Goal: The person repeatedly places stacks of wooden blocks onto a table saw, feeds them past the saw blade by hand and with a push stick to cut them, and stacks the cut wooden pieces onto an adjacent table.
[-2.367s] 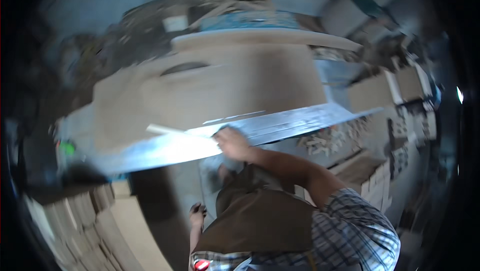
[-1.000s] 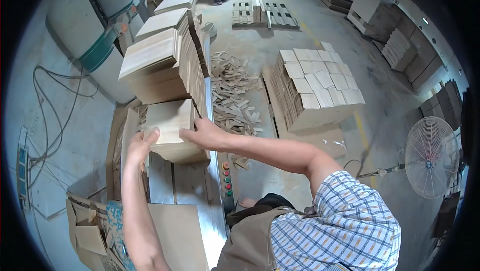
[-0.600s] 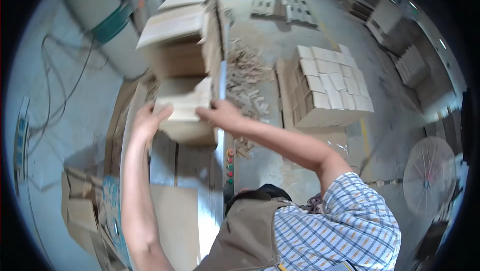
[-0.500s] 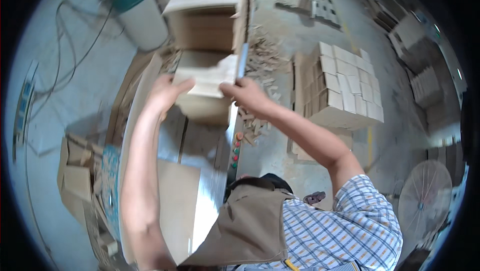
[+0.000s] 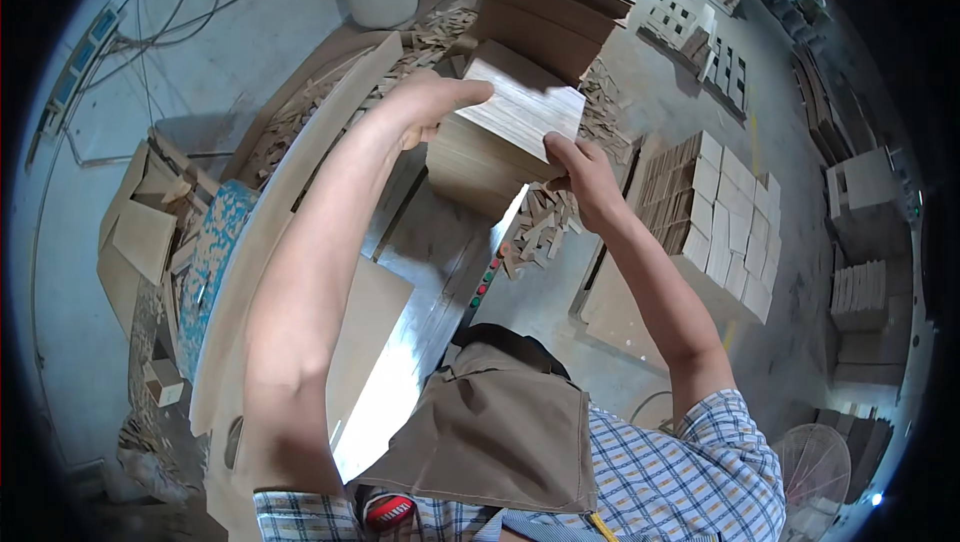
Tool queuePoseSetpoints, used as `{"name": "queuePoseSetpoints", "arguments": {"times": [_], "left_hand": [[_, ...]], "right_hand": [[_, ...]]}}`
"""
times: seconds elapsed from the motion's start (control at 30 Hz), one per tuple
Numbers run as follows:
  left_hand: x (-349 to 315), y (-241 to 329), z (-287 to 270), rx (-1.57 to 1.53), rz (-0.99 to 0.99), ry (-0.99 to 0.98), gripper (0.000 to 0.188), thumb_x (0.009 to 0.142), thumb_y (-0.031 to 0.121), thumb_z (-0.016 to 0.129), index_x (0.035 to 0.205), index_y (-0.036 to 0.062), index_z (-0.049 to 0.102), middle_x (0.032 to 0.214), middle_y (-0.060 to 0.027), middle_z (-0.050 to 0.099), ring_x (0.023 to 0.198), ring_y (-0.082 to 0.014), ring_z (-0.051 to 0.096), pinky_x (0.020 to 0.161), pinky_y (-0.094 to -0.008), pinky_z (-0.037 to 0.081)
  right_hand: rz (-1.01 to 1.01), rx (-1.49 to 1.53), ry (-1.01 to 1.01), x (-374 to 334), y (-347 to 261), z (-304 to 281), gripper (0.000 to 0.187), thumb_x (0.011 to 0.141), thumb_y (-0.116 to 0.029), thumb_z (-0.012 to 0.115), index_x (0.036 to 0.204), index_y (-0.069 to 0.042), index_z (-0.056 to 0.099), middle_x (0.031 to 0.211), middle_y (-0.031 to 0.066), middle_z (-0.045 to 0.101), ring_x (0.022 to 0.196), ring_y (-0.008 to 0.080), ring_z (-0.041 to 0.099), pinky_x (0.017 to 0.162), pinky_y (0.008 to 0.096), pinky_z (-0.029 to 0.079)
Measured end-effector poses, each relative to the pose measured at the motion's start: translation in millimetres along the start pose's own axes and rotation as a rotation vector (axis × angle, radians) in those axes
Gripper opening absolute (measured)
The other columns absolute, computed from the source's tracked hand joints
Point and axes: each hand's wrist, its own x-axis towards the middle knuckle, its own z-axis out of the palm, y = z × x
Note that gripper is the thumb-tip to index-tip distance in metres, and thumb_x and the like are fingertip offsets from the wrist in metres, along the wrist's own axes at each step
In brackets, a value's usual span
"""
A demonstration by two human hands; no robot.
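Observation:
A stack of thin wooden boards [image 5: 478, 164] stands on a metal machine table [image 5: 440, 232] ahead of me; its pale top board [image 5: 525, 102] catches the light. My left hand [image 5: 435, 110] grips the stack's left side, thumb laid over the top and fingers curled down the edge. At the near right corner, my right hand [image 5: 588, 177] has its thumb on top, with the fingers partly hidden beside the stack. Right behind rises a taller stack of brown boards [image 5: 550, 17]. A flat sheet of board [image 5: 375, 327] lies on the table nearer to me.
Red and green buttons [image 5: 484, 282] line the table's right edge. Wood offcuts [image 5: 545, 232] litter the floor there. Stacked blocks [image 5: 735, 227] stand to the right on a board. A long wooden rail [image 5: 270, 252] bounds the left, beside scrap pieces [image 5: 145, 242]. A fan [image 5: 815, 467] stands lower right.
The view has shifted, so the scene sits lower and further right. Both hands stay on the stack; my left hand now reaches further over its left side.

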Motion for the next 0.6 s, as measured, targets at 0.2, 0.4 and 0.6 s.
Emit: {"name": "queuePoseSetpoints", "arguments": {"times": [0.2, 0.4, 0.6], "left_hand": [[-39.6, 14.1, 18.8, -0.394, -0.075, -0.132, 0.038, 0.090, 0.037, 0.079, 0.105, 0.0024, 0.074, 0.087, -0.0007, 0.069, 0.064, -0.0093, 0.055, 0.057, -0.0262, 0.040], [-119.1, -79.6, 34.7, -0.632, 0.156, 0.029, 0.087, 0.080, 0.033, 0.088, 0.141, -0.0104, 0.044, 0.131, -0.0228, 0.060, 0.125, -0.0275, 0.057, 0.106, -0.0377, 0.046], [-238.1, -243.7, 71.2, -0.862, 0.072, 0.406, 0.082, 0.090, 0.017, 0.079, 0.154, -0.0065, 0.033, 0.143, -0.0195, 0.054, 0.136, -0.0275, 0.050, 0.117, -0.0417, 0.038]], "right_hand": [[0.013, 0.012, 0.033, -7.2, 4.1, -14.0, 0.041, 0.101, -0.043, 0.062, 0.108, -0.003, 0.067, 0.098, 0.0033, 0.064, 0.089, 0.0134, 0.060, 0.077, 0.0325, 0.050], [-0.168, -0.059, -0.197, -68.6, -14.0, 1.8, 0.033, 0.104, -0.027, 0.059, 0.120, 0.002, 0.059, 0.090, -0.0003, 0.060, 0.076, 0.0078, 0.054, 0.069, 0.0249, 0.044], [0.167, -0.032, -0.488, -76.6, 69.4, 121.3, 0.045, 0.097, -0.022, 0.070, 0.133, 0.002, 0.058, 0.112, 0.0089, 0.069, 0.098, 0.0159, 0.065, 0.087, 0.0311, 0.053]]}}
